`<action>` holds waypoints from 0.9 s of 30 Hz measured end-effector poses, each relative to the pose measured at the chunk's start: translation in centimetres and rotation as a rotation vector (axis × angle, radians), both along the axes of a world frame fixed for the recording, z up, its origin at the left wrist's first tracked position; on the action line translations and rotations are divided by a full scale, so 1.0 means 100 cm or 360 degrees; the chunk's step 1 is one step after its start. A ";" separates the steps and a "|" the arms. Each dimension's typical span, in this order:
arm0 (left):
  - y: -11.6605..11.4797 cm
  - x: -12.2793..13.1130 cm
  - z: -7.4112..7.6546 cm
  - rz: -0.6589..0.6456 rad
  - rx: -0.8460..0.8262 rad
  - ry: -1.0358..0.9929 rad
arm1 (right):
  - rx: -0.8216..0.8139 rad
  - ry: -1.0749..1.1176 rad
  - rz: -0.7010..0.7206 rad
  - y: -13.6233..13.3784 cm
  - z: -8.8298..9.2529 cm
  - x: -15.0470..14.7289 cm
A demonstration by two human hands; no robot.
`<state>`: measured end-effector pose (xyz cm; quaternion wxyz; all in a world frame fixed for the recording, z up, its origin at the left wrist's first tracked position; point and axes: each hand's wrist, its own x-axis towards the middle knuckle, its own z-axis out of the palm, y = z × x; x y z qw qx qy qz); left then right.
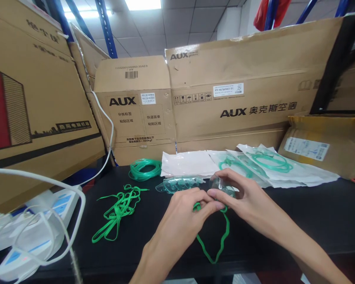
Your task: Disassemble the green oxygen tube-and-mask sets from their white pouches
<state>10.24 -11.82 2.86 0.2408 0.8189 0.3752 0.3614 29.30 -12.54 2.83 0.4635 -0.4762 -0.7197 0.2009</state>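
My left hand (182,209) is closed, pinching a green elastic strap (226,230) between thumb and fingers. The strap's loop hangs down toward the front of the black table. Beside it, touching fingertips with the left, my right hand (245,195) grips a clear plastic breathing mask (230,191), partly hidden by the fingers. Where the strap meets the mask is covered by my fingertips. Just behind my left hand lies a row of nested clear masks (180,184). A tangled pile of green straps (121,209) lies to the left.
Coiled green tubing (144,169) sits behind the straps. White packages with tubing (304,175) lie along the back right, near a taped carton (328,146). A power strip (62,209) and looping white cable (83,205) occupy the left. Cardboard panels (233,83) wall the back.
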 end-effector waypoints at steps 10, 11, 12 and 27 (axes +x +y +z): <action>0.003 -0.018 0.012 0.0178 0.0135 0.0033 | 0.0144 0.0150 -0.0437 0.002 0.016 0.041; 0.005 -0.025 0.014 0.0233 0.0168 0.0007 | 0.0190 0.0181 -0.0547 0.000 0.020 0.047; 0.006 -0.032 0.017 0.0304 0.0210 -0.0025 | 0.0228 0.0225 -0.0664 -0.002 0.024 0.051; 0.054 -0.163 0.027 0.1609 0.0023 0.0682 | 0.0247 0.0012 -0.0501 0.000 0.019 0.051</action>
